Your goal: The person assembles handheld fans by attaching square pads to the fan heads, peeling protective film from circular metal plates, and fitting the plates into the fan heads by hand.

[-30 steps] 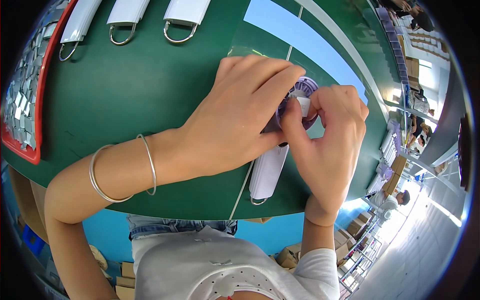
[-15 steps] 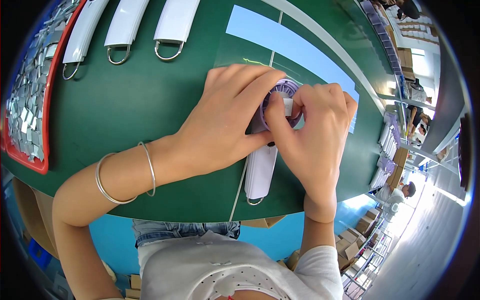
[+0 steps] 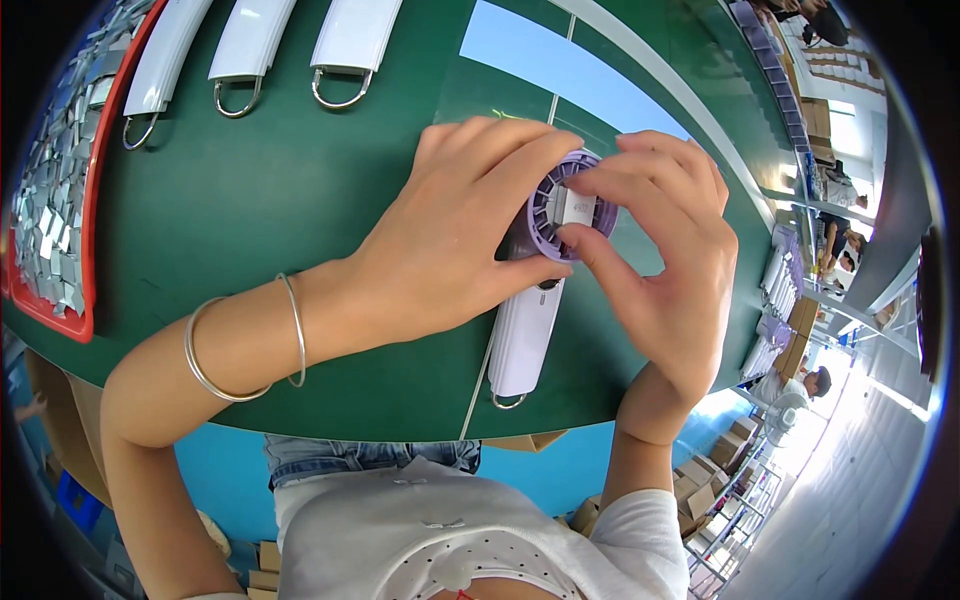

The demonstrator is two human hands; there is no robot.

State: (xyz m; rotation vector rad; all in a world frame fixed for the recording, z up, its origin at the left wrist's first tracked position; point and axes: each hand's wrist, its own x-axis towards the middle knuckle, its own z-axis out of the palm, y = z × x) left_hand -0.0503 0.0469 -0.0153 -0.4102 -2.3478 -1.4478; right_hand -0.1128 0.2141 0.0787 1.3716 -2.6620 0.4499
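A handheld fan lies on the green table (image 3: 300,190), its round purple fan head (image 3: 543,243) toward the far side and its pale handle (image 3: 522,345) pointing at me, a metal loop at its end. My left hand (image 3: 450,225) is wrapped around the left of the head, fingers behind and thumb in front. A small silver rectangular plate (image 3: 577,208) with tiny dark print sits over the middle of the head. My right hand (image 3: 675,240) has this plate between thumb and index fingertip at opposite edges; its other fingers are raised. Whether the plate touches the head, I cannot tell.
A red tray (image 3: 88,250) full of small silver plates stands at the left. Three white handles (image 3: 357,35) with metal loops lie at the far left. A light-blue strip (image 3: 560,70) lies beyond my hands. More purple fans (image 3: 780,290) are at the right edge, with people beyond.
My right hand has drawn back to the right and its thumb and index have spread, so more of the plate shows. My left hand still holds the fan head, which has shifted slightly right.
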